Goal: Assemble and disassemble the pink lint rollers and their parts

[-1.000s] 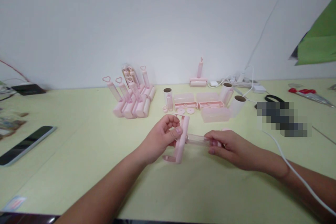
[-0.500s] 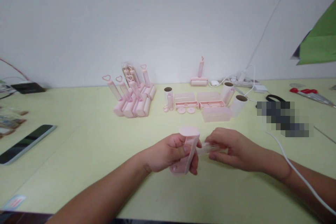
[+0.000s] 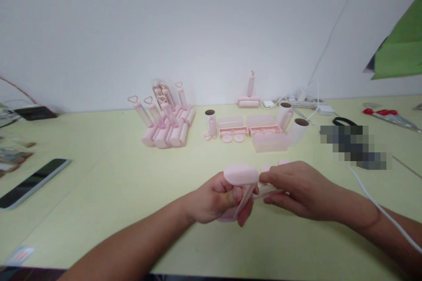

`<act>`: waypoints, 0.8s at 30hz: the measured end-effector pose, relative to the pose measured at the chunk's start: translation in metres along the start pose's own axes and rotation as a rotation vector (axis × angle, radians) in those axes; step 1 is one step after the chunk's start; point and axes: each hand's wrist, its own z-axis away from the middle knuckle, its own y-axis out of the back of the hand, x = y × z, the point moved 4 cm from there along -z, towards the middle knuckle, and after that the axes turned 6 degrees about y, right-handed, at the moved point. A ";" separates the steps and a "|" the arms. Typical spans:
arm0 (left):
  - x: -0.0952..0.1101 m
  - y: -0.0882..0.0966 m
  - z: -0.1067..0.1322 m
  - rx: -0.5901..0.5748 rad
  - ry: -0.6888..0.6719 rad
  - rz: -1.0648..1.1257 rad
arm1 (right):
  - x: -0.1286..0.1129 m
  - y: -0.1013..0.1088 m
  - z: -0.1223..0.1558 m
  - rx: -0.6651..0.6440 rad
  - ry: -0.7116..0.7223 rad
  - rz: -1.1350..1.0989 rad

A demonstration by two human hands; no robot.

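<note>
My left hand [image 3: 219,197] is wrapped round a pink plastic lint roller casing [image 3: 241,174], its rounded end facing up and its open side towards the right. From the right, my right hand [image 3: 301,191] closes its fingers on a pale see-through lint roller handle [image 3: 266,189], whose near end meets the casing. Whether the two are joined is hidden by the fingers. Small pink bits show above the right fingers; I cannot make out which part they belong to.
Finished lint rollers [image 3: 165,134] stand grouped at the back left, and one lint roller [image 3: 249,99] stands by the wall. Between are open casings [image 3: 233,131], clear pink covers [image 3: 271,142] and paper rolls [image 3: 298,131]. A phone [image 3: 34,182] lies left; a white cable [image 3: 372,199] crosses my right arm.
The casing has tilted, so its rounded end now faces me more. My right hand has turned slightly with the handle, and pink bits now show above its fingers.
</note>
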 end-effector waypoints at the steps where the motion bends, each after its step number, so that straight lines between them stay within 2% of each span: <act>1: 0.000 -0.001 0.000 -0.030 -0.021 0.033 | 0.001 0.001 0.001 0.009 0.037 0.021; 4: 0.010 -0.006 0.006 -0.191 -0.071 0.117 | 0.015 0.006 0.007 0.066 0.077 0.075; 6: 0.022 -0.004 0.014 -0.225 -0.127 0.088 | 0.032 0.013 0.014 0.147 0.032 0.106; 7: 0.029 0.002 0.017 -0.158 -0.161 0.035 | 0.041 0.017 0.017 0.187 -0.016 0.115; 9: 0.040 0.017 0.020 0.076 -0.200 -0.109 | 0.057 0.025 0.025 0.306 -0.156 0.109; 10: 0.042 0.024 0.020 0.196 -0.179 -0.201 | 0.064 0.030 0.028 0.389 -0.233 0.104; 12: 0.039 0.035 0.012 0.352 -0.062 -0.412 | 0.072 0.039 0.035 0.553 -0.363 0.090; 14: 0.032 0.038 -0.002 0.402 0.079 -0.653 | 0.077 0.042 0.038 0.607 -0.427 0.038; 17: 0.023 0.032 -0.034 0.447 0.215 -1.062 | 0.088 0.039 0.037 0.481 -0.453 -0.081; 19: 0.021 0.026 -0.057 0.522 0.297 -1.299 | 0.095 0.035 0.036 0.364 -0.462 -0.113; 21: 0.021 0.018 -0.082 0.527 0.295 -1.476 | 0.102 0.032 0.036 0.250 -0.481 -0.103; 24: 0.023 0.008 -0.112 0.532 0.195 -1.664 | 0.112 0.030 0.039 0.136 -0.542 -0.035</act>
